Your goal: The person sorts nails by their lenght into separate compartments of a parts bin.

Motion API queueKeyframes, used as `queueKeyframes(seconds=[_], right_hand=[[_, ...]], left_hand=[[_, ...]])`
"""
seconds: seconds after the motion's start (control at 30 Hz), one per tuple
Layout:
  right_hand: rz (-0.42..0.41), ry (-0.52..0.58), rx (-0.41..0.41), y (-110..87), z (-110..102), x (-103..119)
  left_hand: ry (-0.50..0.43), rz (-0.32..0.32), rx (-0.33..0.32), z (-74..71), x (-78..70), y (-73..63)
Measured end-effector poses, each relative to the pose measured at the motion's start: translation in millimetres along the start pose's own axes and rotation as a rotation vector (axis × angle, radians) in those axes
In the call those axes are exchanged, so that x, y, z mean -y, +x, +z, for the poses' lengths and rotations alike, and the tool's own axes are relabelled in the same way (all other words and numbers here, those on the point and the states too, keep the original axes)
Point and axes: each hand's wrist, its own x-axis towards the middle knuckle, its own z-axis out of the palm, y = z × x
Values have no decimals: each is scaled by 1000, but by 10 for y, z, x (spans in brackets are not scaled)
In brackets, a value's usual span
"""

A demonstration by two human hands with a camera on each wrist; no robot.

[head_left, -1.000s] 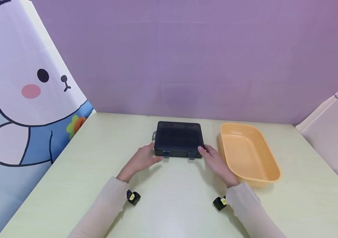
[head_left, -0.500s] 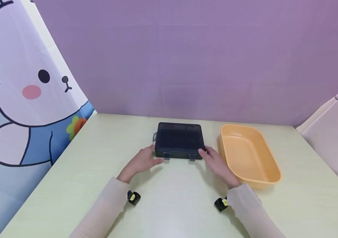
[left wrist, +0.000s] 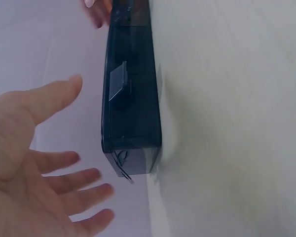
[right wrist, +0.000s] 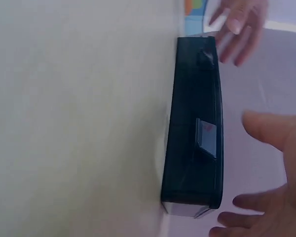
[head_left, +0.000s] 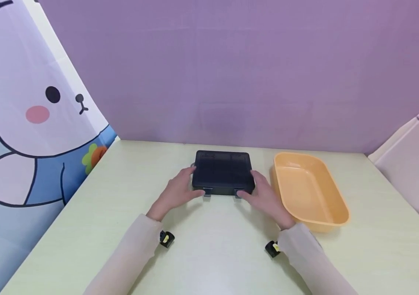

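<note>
Purple wall runs behind a pale yellow-green surface (head_left: 209,254), with a cartoon rabbit curtain (head_left: 28,114) hanging past its left edge; from the head view a dark, smoky translucent case (head_left: 222,172) lies flat near the middle of the surface toward the far edge, lid down, two grey latches on its near side; its long axis runs left to right, parallel to the far edge, and the latched side faces the person; an orange tray (head_left: 307,188) stands just beside it toward the right edge, empty as far as shows; the left hand (head_left: 178,190) lies at the case's near left corner and the right hand (head_left: 263,194) at its near right corner, fingers extended along the sides, thumbs near the latches, neither one curled round the case; whether the fingertips touch it cannot be told from here; pale sleeves cover both forearms.

Left wrist view: the case (left wrist: 130,98) shows edge-on, thin and flat against the surface, one grey latch (left wrist: 118,81) on its side; the left hand (left wrist: 34,163) is spread and relaxed, fingers apart, just beside the case with a gap showing.

Right wrist view: the case (right wrist: 195,128) appears edge-on again with a latch (right wrist: 206,138); the right hand (right wrist: 276,168) is loose and spread, near but apart from it.
</note>
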Motion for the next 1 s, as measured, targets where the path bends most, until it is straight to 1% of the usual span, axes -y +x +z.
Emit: queueKeyframes(seconds=[0.13,0.23,0.33,0.43,0.57,0.7,0.77,0.87,1.0], right_hand=[[-57,-115,13,47,24,68],[-106,-149,35,82,32,109],[-160,-196,52,115,37,139],[-211,-270,66,152,45,142],[-257,-349,94,196,59,127],[-277,-388,142,216,61,138],[-273,-395,176,217,52,161],[-265,-400,222,220,32,191],[-278,-421,238,227,11,194]], left_hand=[[158,59,-9,14,-68,74],[248,103,17,21,-115,124],[306,132,56,42,-140,179],[343,140,95,75,-150,236],[382,125,141,115,-167,290],[410,116,193,142,-183,302],[427,121,214,160,-188,296],[465,127,222,191,-197,288],[534,128,223,212,-206,285]])
